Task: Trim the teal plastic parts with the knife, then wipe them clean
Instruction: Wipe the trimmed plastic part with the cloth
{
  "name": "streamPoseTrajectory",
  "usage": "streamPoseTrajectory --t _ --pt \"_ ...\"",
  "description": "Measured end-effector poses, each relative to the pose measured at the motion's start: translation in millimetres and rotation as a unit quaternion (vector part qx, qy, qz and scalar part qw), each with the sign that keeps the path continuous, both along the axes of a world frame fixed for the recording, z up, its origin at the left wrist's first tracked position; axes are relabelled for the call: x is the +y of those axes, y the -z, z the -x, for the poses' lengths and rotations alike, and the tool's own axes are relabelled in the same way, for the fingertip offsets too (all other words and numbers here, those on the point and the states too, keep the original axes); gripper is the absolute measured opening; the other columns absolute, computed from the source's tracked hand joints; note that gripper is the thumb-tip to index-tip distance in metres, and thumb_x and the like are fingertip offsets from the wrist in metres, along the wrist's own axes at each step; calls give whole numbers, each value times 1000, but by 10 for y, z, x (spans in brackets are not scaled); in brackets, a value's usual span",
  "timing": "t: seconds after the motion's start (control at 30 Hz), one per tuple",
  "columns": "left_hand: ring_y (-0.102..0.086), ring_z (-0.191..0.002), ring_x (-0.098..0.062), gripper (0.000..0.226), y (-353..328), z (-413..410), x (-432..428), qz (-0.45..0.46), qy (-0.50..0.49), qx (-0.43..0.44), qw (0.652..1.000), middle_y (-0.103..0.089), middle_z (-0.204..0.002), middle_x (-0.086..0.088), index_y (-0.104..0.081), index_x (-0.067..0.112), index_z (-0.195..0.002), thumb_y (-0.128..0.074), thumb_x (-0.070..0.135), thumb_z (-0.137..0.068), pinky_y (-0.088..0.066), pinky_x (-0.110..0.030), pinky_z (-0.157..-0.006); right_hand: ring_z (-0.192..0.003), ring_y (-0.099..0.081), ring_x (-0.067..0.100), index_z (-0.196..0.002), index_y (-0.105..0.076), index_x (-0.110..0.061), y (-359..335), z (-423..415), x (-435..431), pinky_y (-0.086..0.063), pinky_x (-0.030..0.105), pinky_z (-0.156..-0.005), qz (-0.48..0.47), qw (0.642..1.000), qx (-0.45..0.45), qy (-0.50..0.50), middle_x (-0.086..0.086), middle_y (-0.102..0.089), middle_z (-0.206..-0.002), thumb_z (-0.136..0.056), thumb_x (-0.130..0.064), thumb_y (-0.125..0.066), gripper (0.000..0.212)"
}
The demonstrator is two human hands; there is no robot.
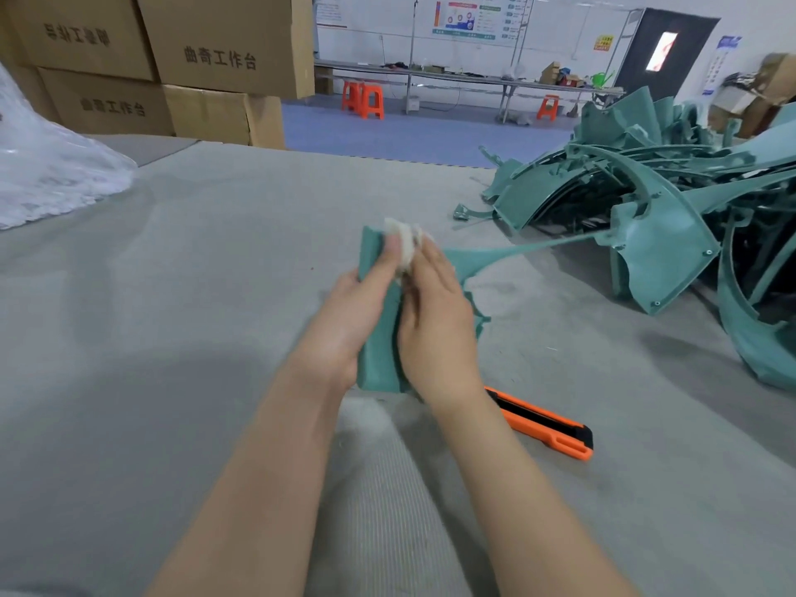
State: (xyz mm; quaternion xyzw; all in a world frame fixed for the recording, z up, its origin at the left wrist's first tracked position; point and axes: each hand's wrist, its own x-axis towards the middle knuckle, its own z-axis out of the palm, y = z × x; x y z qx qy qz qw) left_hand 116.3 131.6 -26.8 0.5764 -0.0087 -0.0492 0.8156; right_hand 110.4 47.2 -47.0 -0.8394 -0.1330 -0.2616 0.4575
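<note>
We hold a curved teal plastic part upright just beyond the orange and black utility knife, which lies flat on the grey felt-covered worktop. Our left hand curls round the part's left edge, thumb up its face. Our right hand lays nearly straight fingers on a small white cloth wad at the part's top; whether its thumb pinches the wad we cannot tell. Farther beyond the knife, to its right, sits 1 heap of teal plastic parts.
</note>
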Motion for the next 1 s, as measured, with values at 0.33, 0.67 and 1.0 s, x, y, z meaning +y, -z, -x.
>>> streamPoseTrajectory --t 0.33,0.67,1.0 --pt "-64 -80 -22 32 11 65 -108 -191 -4 -103 976 -70 -86 -11 -67 13 -88 -53 41 -96 -53 -43 -79 -144 -29 18 -146 -41 -9 26 -198 -327 -19 24 -115 14 986 64 154 6 -35 -154 -99 -9 -39 47" --pt "-55 -68 -12 42 4 -99 238 39 -136 -29 990 -55 -67 7 -54 23 -75 -43 59 -94 -43 -25 -64 -143 -30 12 -141 -47 -6 78 229 389 -20 19 -117 -45 992 31 -111 6 -37 -153 -99 -1 -39 43" --pt "-63 -73 -9 46 38 -86 204 128 -56 -15 990 -61 -74 5 -59 19 -83 -47 62 -89 -49 -22 -73 -141 -31 15 -137 -50 -2 137 169 344 -24 27 -118 -20 997 -34 -68 10 -38 -150 -93 8 -41 45"
